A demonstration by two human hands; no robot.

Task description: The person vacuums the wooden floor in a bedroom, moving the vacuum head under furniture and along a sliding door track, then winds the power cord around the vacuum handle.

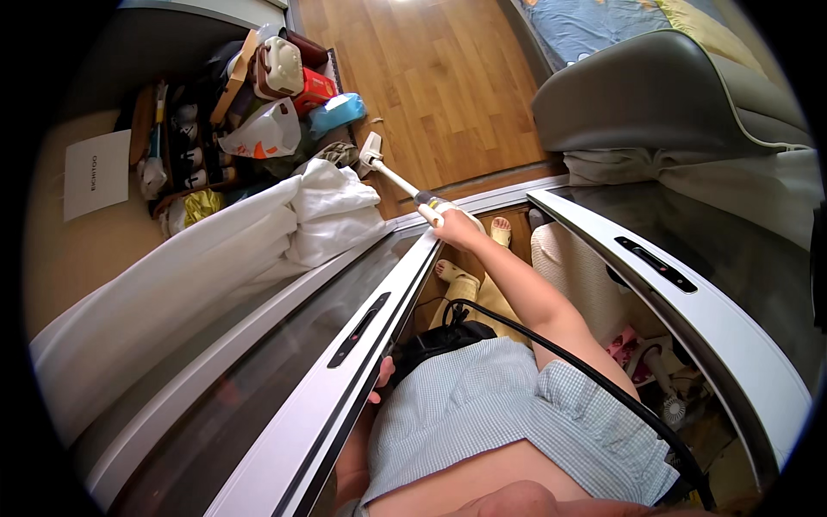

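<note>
My right hand (458,231) is closed round the handle of a white handheld stick vacuum cleaner (398,178). Its pale tube slants forward and to the left, and the floor head (371,148) rests near the wood floor's left side, just past the door track. My left hand (383,377) is low beside the edge of the left sliding door (342,354). A few of its fingers show, spread apart; the rest is hidden by the door frame, and I cannot tell whether they touch it.
White curtain cloth (336,194) bunches beside the left door, with a pile of bags and boxes (267,129) beyond. To the right stand another white-framed door panel (680,267) and a grey bed end (637,90). A raised door track (508,196) crosses the wood floor (431,86).
</note>
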